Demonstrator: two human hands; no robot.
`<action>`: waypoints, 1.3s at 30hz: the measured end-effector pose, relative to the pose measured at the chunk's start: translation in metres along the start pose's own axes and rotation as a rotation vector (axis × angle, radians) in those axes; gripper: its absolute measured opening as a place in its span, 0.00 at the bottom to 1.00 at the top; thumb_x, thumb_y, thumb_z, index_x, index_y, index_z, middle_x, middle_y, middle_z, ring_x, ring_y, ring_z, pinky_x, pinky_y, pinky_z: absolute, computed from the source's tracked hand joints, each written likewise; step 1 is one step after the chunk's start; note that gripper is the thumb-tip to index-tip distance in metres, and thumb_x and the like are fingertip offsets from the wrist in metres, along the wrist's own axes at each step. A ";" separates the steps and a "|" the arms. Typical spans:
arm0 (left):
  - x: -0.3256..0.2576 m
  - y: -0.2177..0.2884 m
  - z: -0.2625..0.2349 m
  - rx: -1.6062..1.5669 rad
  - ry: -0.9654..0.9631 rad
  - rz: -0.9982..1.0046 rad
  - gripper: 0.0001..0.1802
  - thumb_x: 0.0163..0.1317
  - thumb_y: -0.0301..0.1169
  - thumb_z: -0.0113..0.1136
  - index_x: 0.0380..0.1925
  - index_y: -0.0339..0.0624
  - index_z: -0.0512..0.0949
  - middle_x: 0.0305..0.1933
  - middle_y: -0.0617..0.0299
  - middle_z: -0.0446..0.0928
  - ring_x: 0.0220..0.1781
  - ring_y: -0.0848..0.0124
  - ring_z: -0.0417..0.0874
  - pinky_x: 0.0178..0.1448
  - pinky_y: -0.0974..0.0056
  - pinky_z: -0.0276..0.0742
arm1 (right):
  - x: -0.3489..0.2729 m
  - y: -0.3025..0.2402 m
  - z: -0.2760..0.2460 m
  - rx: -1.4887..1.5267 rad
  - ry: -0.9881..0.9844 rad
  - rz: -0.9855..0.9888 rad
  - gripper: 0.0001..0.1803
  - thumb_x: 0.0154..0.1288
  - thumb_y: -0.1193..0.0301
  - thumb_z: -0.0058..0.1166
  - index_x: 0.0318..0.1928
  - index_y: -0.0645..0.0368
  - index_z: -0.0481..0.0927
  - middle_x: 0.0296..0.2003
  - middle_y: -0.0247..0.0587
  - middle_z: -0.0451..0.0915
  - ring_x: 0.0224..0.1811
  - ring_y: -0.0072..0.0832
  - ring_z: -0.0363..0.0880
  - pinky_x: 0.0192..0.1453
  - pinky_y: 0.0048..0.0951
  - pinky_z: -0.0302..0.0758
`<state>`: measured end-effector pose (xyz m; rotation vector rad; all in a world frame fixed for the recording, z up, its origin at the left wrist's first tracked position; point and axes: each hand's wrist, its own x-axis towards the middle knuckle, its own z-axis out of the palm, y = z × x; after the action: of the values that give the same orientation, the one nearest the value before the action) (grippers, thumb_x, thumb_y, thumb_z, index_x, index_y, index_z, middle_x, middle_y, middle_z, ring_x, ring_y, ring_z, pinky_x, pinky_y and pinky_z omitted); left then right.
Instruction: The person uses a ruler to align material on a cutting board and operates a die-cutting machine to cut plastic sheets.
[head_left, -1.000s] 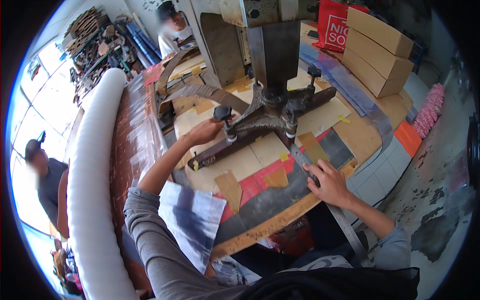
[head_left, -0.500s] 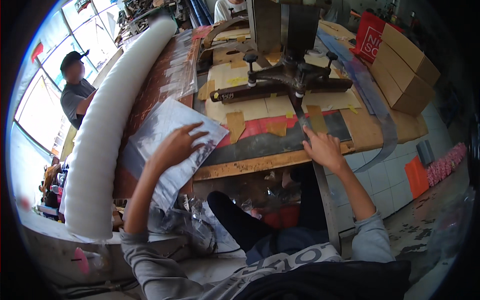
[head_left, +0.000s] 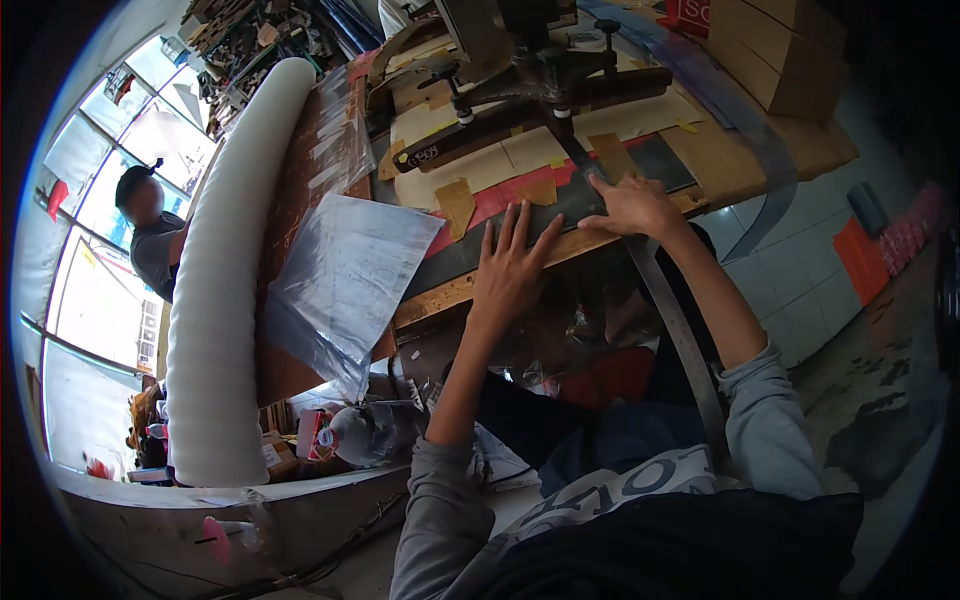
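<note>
- Head view: the left hand (head_left: 510, 265) lies flat with its fingers (head_left: 517, 222) released and spread, palm down on the dark sheet (head_left: 560, 205) at the near edge of the tabletop (head_left: 455, 290).
- The right hand (head_left: 632, 205) presses on the same dark sheet just to the right, fingers bent down onto it and onto the top of a long metal strip (head_left: 675, 330) that runs from there toward the person's lap; it grips nothing that I can tell.
- The two hands are near each other but apart.
- Left of the left hand, a clear plastic bag (head_left: 345, 275) hangs over the tabletop edge.
- Farther left lies a long white foam roll (head_left: 225, 270).
- Beyond the hands stands a dark press machine (head_left: 540, 85) on taped cardboard (head_left: 490, 165).
</note>
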<state>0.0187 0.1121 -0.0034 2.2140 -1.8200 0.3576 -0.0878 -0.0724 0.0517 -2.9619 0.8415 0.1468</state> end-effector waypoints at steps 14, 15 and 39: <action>0.004 0.005 0.003 -0.017 0.103 -0.080 0.39 0.49 0.23 0.54 0.64 0.66 0.61 0.70 0.55 0.56 0.71 0.58 0.57 0.70 0.49 0.54 | -0.103 0.008 0.028 0.307 0.081 0.167 0.42 0.53 0.72 0.56 0.68 0.56 0.52 0.38 0.56 0.72 0.40 0.47 0.76 0.47 0.40 0.74; 0.001 0.003 0.003 -0.019 0.111 -0.079 0.39 0.49 0.23 0.54 0.64 0.66 0.61 0.70 0.55 0.56 0.71 0.58 0.57 0.70 0.49 0.54 | -0.116 0.009 0.022 0.362 0.093 0.161 0.42 0.52 0.73 0.55 0.68 0.55 0.54 0.35 0.54 0.72 0.36 0.44 0.76 0.44 0.39 0.73; 0.018 0.020 -0.008 0.078 0.002 -0.231 0.33 0.45 0.25 0.54 0.55 0.63 0.72 0.63 0.56 0.67 0.63 0.62 0.69 0.64 0.54 0.62 | 0.189 0.411 -0.031 0.124 0.625 0.116 0.26 0.54 0.77 0.53 0.56 0.61 0.72 0.48 0.62 0.73 0.54 0.52 0.70 0.56 0.42 0.68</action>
<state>0.0027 0.0947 0.0107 2.4436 -1.5514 0.3894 -0.1422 -0.5224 0.0497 -2.8520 1.0217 -0.8320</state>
